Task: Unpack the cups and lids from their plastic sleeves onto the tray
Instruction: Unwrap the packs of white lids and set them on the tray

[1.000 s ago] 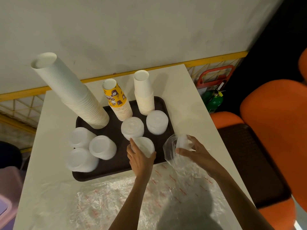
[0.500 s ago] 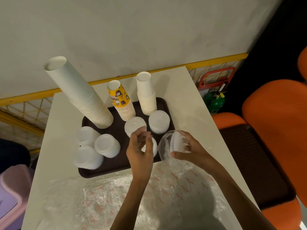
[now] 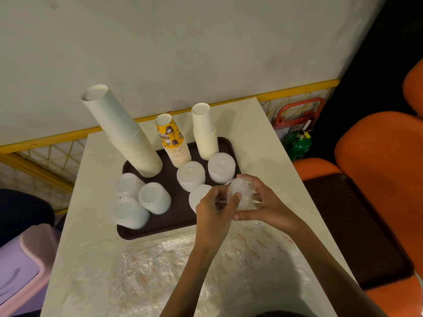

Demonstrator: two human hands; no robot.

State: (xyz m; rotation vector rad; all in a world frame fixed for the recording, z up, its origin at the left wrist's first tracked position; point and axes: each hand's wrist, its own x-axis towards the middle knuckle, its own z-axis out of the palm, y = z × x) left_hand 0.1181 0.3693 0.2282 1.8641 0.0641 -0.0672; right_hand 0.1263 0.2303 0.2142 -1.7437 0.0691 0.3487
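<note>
A dark brown tray (image 3: 174, 211) carries a tall white cup stack (image 3: 123, 133), a yellow printed cup stack (image 3: 171, 140), a shorter white cup stack (image 3: 204, 131) and several stacks of clear lids (image 3: 191, 175). At the tray's right front corner my right hand (image 3: 265, 202) grips a plastic sleeve with lids inside (image 3: 242, 194). My left hand (image 3: 215, 209) pinches the sleeve's open end from the left. The sleeve's loose plastic trails down onto the table below my hands.
Crumpled empty plastic sleeves (image 3: 183, 271) cover the near part of the white table (image 3: 263, 143). Orange seats (image 3: 377, 168) stand at the right, a green bottle (image 3: 297, 145) beyond the table edge, a pink-lilac bin (image 3: 20, 264) at the left.
My left hand left the lid stack on the tray and came over to the sleeve. My right hand lifted the sleeve of lids up toward the tray corner.
</note>
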